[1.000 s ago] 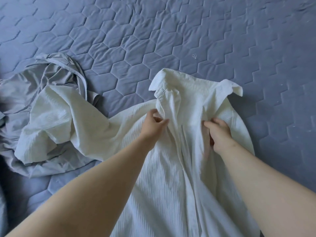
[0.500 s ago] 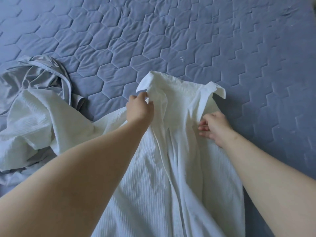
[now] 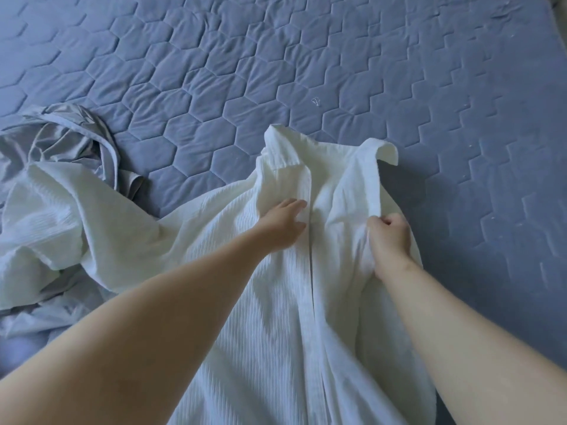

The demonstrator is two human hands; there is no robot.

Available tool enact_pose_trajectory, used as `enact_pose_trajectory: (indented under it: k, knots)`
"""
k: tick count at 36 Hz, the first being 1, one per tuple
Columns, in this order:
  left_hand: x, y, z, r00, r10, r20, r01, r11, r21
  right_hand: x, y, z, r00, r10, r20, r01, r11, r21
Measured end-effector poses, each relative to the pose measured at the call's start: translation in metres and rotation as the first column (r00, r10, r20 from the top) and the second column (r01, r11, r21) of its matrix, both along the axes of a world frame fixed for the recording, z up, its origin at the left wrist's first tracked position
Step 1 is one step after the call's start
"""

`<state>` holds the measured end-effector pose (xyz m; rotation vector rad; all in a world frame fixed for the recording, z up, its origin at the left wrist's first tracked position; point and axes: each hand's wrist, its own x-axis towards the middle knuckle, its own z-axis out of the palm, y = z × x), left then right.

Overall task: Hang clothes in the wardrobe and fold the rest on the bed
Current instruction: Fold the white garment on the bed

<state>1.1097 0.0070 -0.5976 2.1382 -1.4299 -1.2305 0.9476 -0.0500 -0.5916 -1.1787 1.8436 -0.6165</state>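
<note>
A white ribbed shirt (image 3: 276,332) lies front-up on the blue quilted bed (image 3: 276,72), collar pointing away from me. Its left sleeve trails off to the left over a crumpled grey garment (image 3: 70,136). My left hand (image 3: 282,225) rests on the left front panel beside the button placket, fingers stretched forward. My right hand (image 3: 389,237) pinches the edge of the right front panel, which stands up in a fold below the raised right collar tip.
The bed's quilted hexagon cover stretches far ahead and to the right of the shirt. A small white thread (image 3: 316,101) lies on it beyond the collar. The bed's far right corner shows at the top right.
My left hand has let go of the left collar and slid down onto the front panel near the placket. My right hand has kept hold of the right panel edge, lifting it.
</note>
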Motion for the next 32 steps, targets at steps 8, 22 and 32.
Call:
enact_pose_trajectory:
  k: [8, 22, 32]
  knots:
    - [0.000, 0.015, 0.017, 0.441, 0.560, -0.701, -0.692, 0.710, 0.131, 0.038, 0.010, 0.060, 0.843, 0.462, -0.276, -0.533, 0.788, -0.307]
    - [-0.031, 0.028, 0.011, 0.578, 0.689, -0.437, -0.648, 0.713, 0.267, -0.043, 0.040, 0.001, 0.983, -0.065, -0.171, 0.083, 0.991, 0.101]
    - [-0.053, 0.012, 0.009, 0.672, 0.719, -0.178, -0.709, 0.694, 0.123, -0.092, 0.021, -0.037, 0.856, -0.511, 0.077, 0.485, 0.847, 0.218]
